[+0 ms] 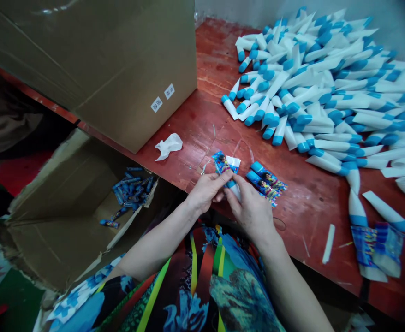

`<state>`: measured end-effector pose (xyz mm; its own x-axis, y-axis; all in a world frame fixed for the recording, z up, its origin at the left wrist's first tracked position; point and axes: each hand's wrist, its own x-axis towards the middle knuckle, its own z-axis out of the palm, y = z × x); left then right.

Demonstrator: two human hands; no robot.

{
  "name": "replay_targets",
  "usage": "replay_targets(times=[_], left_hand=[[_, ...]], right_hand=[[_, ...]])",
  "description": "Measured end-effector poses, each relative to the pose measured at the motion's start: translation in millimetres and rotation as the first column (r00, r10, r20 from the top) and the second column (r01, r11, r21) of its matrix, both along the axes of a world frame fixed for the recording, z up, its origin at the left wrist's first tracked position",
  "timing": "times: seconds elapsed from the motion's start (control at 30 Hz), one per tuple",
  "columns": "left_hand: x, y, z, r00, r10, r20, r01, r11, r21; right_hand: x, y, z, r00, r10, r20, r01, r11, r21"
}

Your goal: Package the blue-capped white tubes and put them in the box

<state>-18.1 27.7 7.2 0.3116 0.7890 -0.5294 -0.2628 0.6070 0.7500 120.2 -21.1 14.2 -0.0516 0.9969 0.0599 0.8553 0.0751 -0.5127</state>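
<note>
My left hand (206, 191) is closed, its thumb and fingers pinching a printed blue wrapper sleeve (221, 161). My right hand (254, 207) wraps round a white tube with a blue end (235, 189), right against the left fingertips. Where the tube meets the sleeve is mostly hidden by my fingers. Just right of my hands, a few blue-ended tubes in printed wrappers (265, 180) lie side by side on the red table (299, 193). A small white piece (233, 162) sits beside the sleeve.
A big pile of blue-ended white tubes (313, 87) covers the back right. Flat printed wrappers (377, 249) lie at the right front. A large closed carton (136, 69) stands back left, near crumpled white paper (169, 146). Below the table edge, an open carton (50, 230) holds wrapped tubes (133, 189).
</note>
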Motion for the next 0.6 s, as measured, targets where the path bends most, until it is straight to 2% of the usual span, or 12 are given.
replay_targets(times=[0.13, 0.23, 0.33, 0.4, 0.47, 0.53, 0.6], left_hand=[[6.3, -6.4, -3.1, 1.000, 0.023, -0.007, -0.023, 1.000, -0.015], [3.6, -5.6, -4.0, 0.998, 0.068, -0.011, -0.068, 0.998, -0.005], [2.0, -7.9, -2.9, 0.997, 0.074, 0.000, -0.074, 0.997, 0.033], [5.7, -14.9, -2.6, 1.000, 0.019, 0.022, -0.020, 0.999, 0.034], [11.5, -23.0, -3.0, 0.998, -0.053, 0.044, 0.052, 0.998, 0.020], [15.7, -26.4, -3.3, 0.995, -0.085, 0.047, 0.085, 0.996, 0.016], [15.4, -21.7, -2.4, 0.999, -0.016, 0.037, 0.014, 0.999, 0.036]], right_hand=[[1.4, 4.2, -1.5, 0.985, -0.070, -0.157, 0.065, 0.997, -0.041], [8.2, -0.1, -2.6, 0.938, -0.031, -0.345, 0.000, 0.996, -0.090], [14.6, -8.8, -6.5, 0.783, -0.056, -0.619, -0.095, 0.974, -0.208], [15.9, -12.5, -9.8, 0.629, -0.148, -0.764, -0.063, 0.969, -0.239], [15.4, -13.0, -12.1, 0.524, -0.216, -0.824, 0.012, 0.969, -0.247], [15.5, -12.2, -12.8, 0.493, -0.234, -0.838, 0.027, 0.967, -0.254], [17.6, -13.1, -12.6, 0.488, -0.234, -0.841, 0.004, 0.964, -0.266]])
